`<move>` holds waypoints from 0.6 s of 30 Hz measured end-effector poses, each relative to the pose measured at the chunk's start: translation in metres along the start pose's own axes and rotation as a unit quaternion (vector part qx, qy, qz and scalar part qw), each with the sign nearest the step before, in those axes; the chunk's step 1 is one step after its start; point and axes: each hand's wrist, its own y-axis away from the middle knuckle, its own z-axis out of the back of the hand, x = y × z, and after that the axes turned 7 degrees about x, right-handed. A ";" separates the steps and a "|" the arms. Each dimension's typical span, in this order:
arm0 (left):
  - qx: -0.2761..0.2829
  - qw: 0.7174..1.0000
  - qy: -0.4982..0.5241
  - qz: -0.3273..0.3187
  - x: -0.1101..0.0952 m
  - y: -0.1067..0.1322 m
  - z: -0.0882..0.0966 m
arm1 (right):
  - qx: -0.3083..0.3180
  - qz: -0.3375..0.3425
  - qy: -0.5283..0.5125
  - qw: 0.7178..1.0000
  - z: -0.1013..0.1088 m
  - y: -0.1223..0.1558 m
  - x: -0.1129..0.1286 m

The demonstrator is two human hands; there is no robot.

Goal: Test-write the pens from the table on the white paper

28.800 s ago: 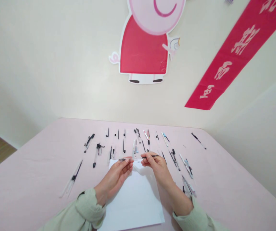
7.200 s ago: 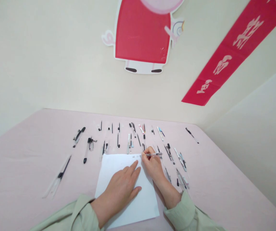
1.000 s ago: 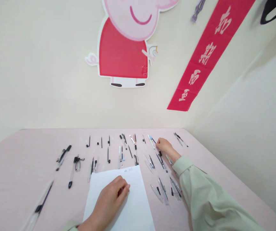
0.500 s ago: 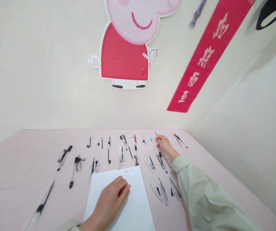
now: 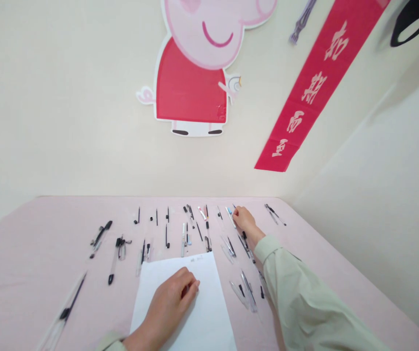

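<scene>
My left hand (image 5: 173, 300) rests on a white sheet of paper (image 5: 195, 312) near the table's front, fingers curled loosely with nothing visible in them. My right hand (image 5: 244, 220) reaches to the far row of pen parts, fingers pinched on a thin dark pen refill (image 5: 234, 208) beside a clear pen with a blue tip (image 5: 230, 215). The green sleeve (image 5: 300, 302) of my right arm covers some of the pen parts on the right.
Several disassembled pens, caps and refills lie in rows across the pink table (image 5: 27, 258): a black pen (image 5: 102, 232) at the left, a clear pen (image 5: 68, 304) at the front left, two dark refills (image 5: 275, 213) at the far right. A cartoon pig cutout (image 5: 195, 73) and red banner (image 5: 312, 83) hang on the wall.
My right hand has drawn slightly back and left along the far row with the thin refill pinched in it. The left hand has stayed on the paper.
</scene>
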 end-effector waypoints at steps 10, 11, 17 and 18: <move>-0.049 0.973 0.224 0.018 0.002 -0.005 0.002 | 0.031 0.245 -0.144 0.958 0.020 0.109 0.077; -0.062 0.961 0.267 0.027 0.001 -0.005 0.003 | 0.041 0.276 -0.178 0.944 0.015 0.127 0.087; -0.078 0.934 0.347 0.025 -0.002 -0.006 0.008 | 0.066 0.303 -0.208 0.928 -0.015 0.187 0.111; -0.076 0.934 0.348 0.020 -0.002 -0.006 0.009 | 0.063 0.306 -0.203 0.928 -0.018 0.188 0.111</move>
